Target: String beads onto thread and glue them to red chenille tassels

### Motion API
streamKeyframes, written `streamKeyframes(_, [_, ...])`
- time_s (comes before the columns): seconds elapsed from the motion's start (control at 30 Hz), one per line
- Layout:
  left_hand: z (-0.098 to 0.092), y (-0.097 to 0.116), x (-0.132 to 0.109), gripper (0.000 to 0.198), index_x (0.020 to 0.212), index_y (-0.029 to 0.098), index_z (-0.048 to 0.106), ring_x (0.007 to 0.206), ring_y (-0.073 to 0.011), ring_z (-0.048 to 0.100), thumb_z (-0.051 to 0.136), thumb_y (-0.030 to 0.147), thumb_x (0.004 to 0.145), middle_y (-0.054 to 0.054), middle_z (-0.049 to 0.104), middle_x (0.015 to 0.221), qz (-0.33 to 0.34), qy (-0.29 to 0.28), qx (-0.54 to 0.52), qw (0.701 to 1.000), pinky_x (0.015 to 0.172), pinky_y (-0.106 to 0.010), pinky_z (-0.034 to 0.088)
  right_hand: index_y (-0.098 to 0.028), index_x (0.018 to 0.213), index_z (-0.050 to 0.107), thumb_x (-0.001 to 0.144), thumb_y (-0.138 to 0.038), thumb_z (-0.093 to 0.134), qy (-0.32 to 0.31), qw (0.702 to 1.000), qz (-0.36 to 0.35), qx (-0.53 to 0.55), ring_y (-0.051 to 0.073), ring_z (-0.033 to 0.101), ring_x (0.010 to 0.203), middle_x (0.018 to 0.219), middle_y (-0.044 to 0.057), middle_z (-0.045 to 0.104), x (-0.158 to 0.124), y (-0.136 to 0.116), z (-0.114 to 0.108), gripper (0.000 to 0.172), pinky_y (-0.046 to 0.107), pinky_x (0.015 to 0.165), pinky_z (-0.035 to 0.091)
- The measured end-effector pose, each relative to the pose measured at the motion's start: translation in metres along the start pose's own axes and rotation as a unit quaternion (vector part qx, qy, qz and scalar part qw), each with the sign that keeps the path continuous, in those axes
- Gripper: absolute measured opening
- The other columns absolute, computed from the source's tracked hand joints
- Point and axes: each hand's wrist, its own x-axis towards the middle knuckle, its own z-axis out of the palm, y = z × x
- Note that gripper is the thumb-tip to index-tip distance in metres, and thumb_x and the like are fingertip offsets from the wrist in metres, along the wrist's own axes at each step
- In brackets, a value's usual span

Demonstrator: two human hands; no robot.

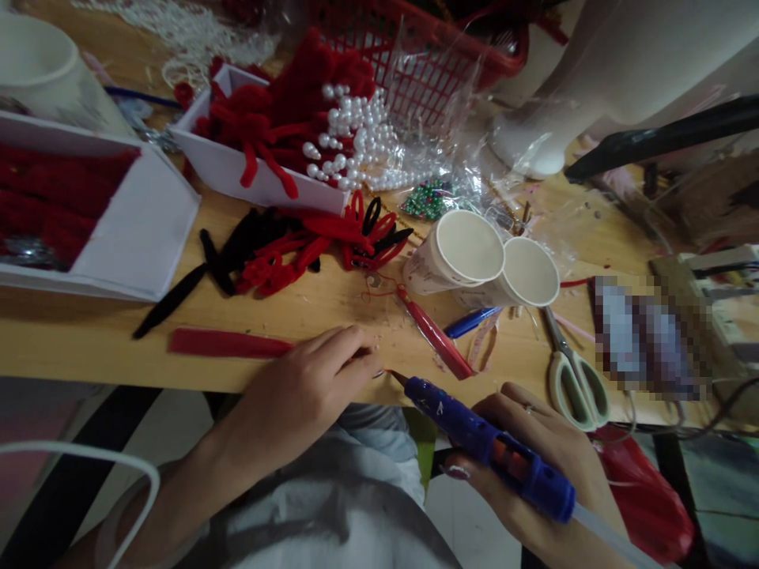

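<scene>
My left hand [308, 387] rests at the table's front edge, fingers pressed together on the right end of a long red pipe-cleaner strip [228, 344]. My right hand [534, 462] is wrapped round a blue hot glue gun [489, 446]. Its nozzle points left, almost touching my left fingertips. A white glue stick pokes out of the gun's back end.
Red and black pipe cleaners [285, 249] lie mid-table. Behind them a white box [237, 170] holds red pipe-cleaner pieces and white pearls [349, 142]. Two paper cups [483, 265], a red pen [436, 340], a blue pen [471, 322], green-handled scissors [572, 375], a red basket [427, 59] and a white tray [124, 237] stand around.
</scene>
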Motion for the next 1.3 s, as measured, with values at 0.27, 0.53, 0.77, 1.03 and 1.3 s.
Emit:
streamKeyframes(0.27, [0.0015, 0.0008, 0.002, 0.028, 0.102, 0.012, 0.07, 0.092, -0.0209, 0.07, 0.042, 0.013, 0.104, -0.01, 0.07, 0.101, 0.002, -0.007, -0.005, 1.0, 0.08, -0.034, 0.06, -0.022, 0.077, 0.061, 0.093, -0.064, 0.057, -0.011, 1.0, -0.001, -0.008, 0.021, 0.058, 0.063, 0.067, 0.002, 0.059, 0.0008, -0.002, -0.0034, 0.045, 0.031, 0.053, 0.039])
streamKeyframes(0.53, [-0.0006, 0.0013, 0.0013, 0.031, 0.1, 0.014, 0.07, 0.09, -0.0188, 0.069, 0.04, 0.016, 0.105, -0.008, 0.07, 0.098, -0.012, -0.014, -0.001, 1.0, 0.081, -0.032, 0.06, -0.022, 0.077, 0.062, 0.093, -0.06, 0.059, 0.007, 1.0, 0.013, 0.0, 0.019, 0.055, 0.06, 0.066, 0.002, 0.058, -0.0022, -0.001, -0.0101, 0.042, 0.031, 0.052, 0.039])
streamKeyframes(0.77, [0.0009, -0.0001, -0.0007, 0.026, 0.101, 0.014, 0.069, 0.092, -0.0208, 0.068, 0.044, 0.013, 0.104, -0.008, 0.068, 0.098, -0.005, -0.009, -0.009, 1.0, 0.08, -0.035, 0.06, -0.022, 0.077, 0.061, 0.093, -0.062, 0.059, -0.017, 1.0, 0.009, 0.017, 0.02, 0.056, 0.063, 0.065, 0.002, 0.059, 0.0026, -0.004, -0.006, 0.043, 0.031, 0.053, 0.039])
streamKeyframes(1.03, [0.0023, -0.0002, -0.0002, 0.025, 0.101, 0.013, 0.069, 0.091, -0.021, 0.069, 0.043, 0.013, 0.104, -0.009, 0.068, 0.098, -0.01, -0.014, -0.017, 1.0, 0.08, -0.035, 0.06, -0.022, 0.079, 0.062, 0.094, -0.061, 0.059, -0.013, 1.0, 0.004, 0.02, 0.02, 0.056, 0.063, 0.067, 0.003, 0.059, 0.0013, -0.0022, -0.0076, 0.042, 0.033, 0.056, 0.04])
streamKeyframes(1.3, [0.0024, 0.0005, -0.0004, 0.025, 0.099, 0.013, 0.068, 0.091, -0.0206, 0.068, 0.044, 0.015, 0.104, -0.009, 0.068, 0.099, -0.005, -0.008, -0.021, 1.0, 0.081, -0.035, 0.06, -0.022, 0.079, 0.062, 0.094, -0.055, 0.06, -0.015, 1.0, 0.009, 0.008, 0.02, 0.055, 0.064, 0.067, 0.002, 0.058, 0.0003, -0.0011, -0.0084, 0.037, 0.032, 0.056, 0.039])
